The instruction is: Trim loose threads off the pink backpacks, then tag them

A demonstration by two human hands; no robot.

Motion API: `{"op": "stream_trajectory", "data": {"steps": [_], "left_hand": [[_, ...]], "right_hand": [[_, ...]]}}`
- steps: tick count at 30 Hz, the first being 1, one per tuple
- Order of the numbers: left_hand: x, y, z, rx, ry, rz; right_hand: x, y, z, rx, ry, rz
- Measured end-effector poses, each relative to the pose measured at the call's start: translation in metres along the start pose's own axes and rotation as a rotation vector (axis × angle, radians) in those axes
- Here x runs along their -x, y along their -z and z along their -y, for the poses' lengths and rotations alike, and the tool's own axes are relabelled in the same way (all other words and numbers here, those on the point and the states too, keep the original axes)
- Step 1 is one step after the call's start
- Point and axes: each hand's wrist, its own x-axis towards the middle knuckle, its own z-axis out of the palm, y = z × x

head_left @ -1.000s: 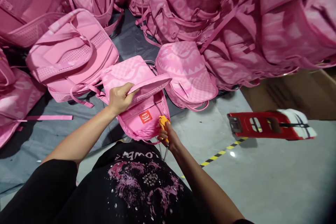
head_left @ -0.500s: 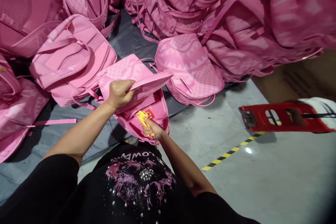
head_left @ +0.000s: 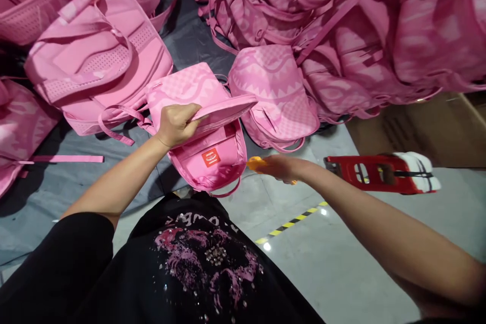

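Left hand (head_left: 176,124) is clamped on the lifted front flap (head_left: 224,111) of a pink backpack (head_left: 207,154), fingers curled over the flap's near edge, much as it was held half a second ago. Beyond and around this hand, a large heap of pink backpacks (head_left: 341,25) is piled up, and just to its left another pink backpack (head_left: 94,55) is laid with its padded back and straps upward; the whole heap is seen slightly shifted, since the view has turned a little. A dark grey sheet (head_left: 56,187) is spread on the floor beneath the left forearm, and pale floor (head_left: 334,263) is seen under the right arm. The held backpack is kept in front of the person's body, against the black top (head_left: 197,263), its opened pocket and orange label (head_left: 211,157) now uncovered. Right hand (head_left: 283,167) has been drawn out of that pocket, where it was half a second ago, and is now held well to the right of the bag above the floor, closed around a small yellow-orange tool (head_left: 255,163) whose tip points back toward the bag. Just past the right hand, a red stool (head_left: 375,174) is lying on its side, with a cardboard box (head_left: 429,131) behind it. A yellow-and-black tape line (head_left: 288,224) is seen below the right wrist.
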Motion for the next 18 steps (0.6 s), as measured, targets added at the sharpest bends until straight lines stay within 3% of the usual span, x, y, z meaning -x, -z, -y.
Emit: {"op": "stream_trajectory", "data": {"steps": [3, 5, 10, 13, 15, 18], "left_hand": [[0.0, 0.0, 0.0, 0.001, 0.012, -0.047], [0.0, -0.001, 0.0, 0.009, 0.02, -0.05], [-0.001, -0.005, -0.001, 0.033, 0.077, -0.001], [-0.003, 0.01, -0.017, 0.074, 0.176, 0.089], [0.003, 0.031, -0.032, 0.191, 0.278, 0.282], [0.035, 0.055, -0.042, 0.595, 0.426, 0.716]], "right_hand": [[0.02, 0.009, 0.006, 0.139, -0.105, 0.404], [0.027, 0.01, 0.008, 0.106, -0.122, 0.54], [0.021, 0.005, -0.008, -0.066, -0.143, 0.562], [0.018, 0.005, -0.035, -0.13, -0.136, 0.465], [0.021, 0.006, -0.059, -0.296, -0.083, 0.372], [0.018, -0.004, -0.093, -0.631, 0.037, 0.257]]}}
